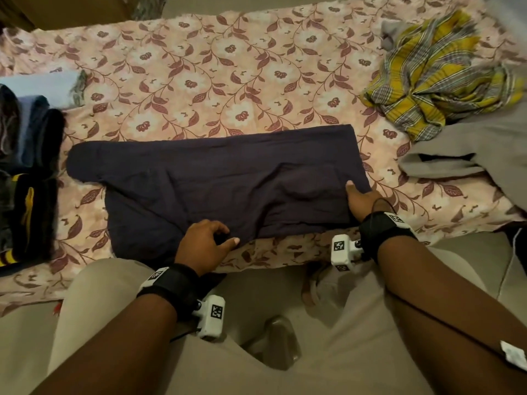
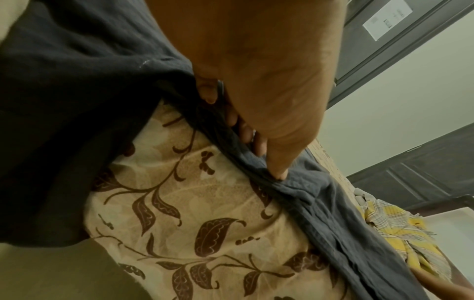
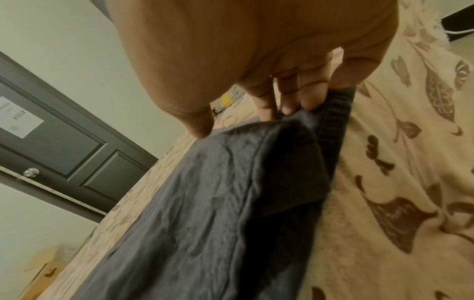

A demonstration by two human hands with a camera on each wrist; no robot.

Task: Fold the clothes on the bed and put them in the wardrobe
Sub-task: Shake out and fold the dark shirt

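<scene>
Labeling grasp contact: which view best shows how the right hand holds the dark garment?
Right wrist. There the right hand shows its fingers curled under the edge of the dark garment, thumb on top. The head view shows only the back of that hand at the garment's right edge. The left wrist view catches just a sliver at its lower right corner.

Bed point(image 1: 228, 52): T-shirt point(image 1: 214, 178) spread near front edge, centre. Folded clothes stack point(image 1: 25, 166) to its left. Checked garment point(image 1: 439, 72) far right; plain garment point(image 1: 470, 149) just before it.
</scene>
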